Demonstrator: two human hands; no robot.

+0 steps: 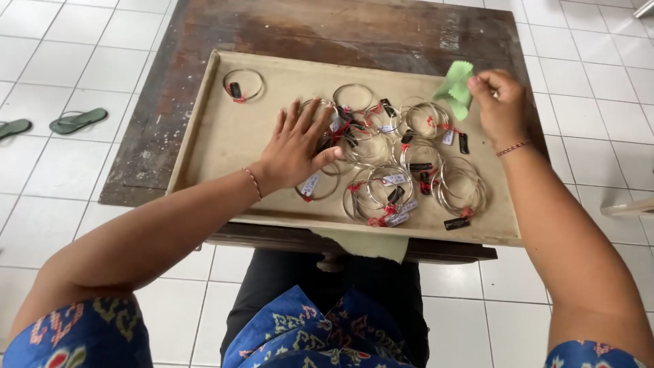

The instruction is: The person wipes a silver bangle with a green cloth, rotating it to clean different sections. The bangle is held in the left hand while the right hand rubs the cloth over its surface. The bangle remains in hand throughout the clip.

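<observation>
A beige tray [225, 143] lies on a dark wooden table [286, 27]. Several silver bangles [409, 160] with small tags and red ties are spread over its middle and right. One bangle [243, 84] lies alone at the tray's far left. My left hand [294, 146] rests flat, fingers spread, on the left edge of the bangle cluster. My right hand [499, 102] is raised over the tray's far right corner, pinching a small green cloth [455, 87].
A pair of green flip-flops [76, 120] lies on the white tiled floor to the left. A pale green cloth [371, 244] hangs from under the tray's near edge. A light wooden edge [630, 207] shows at the right.
</observation>
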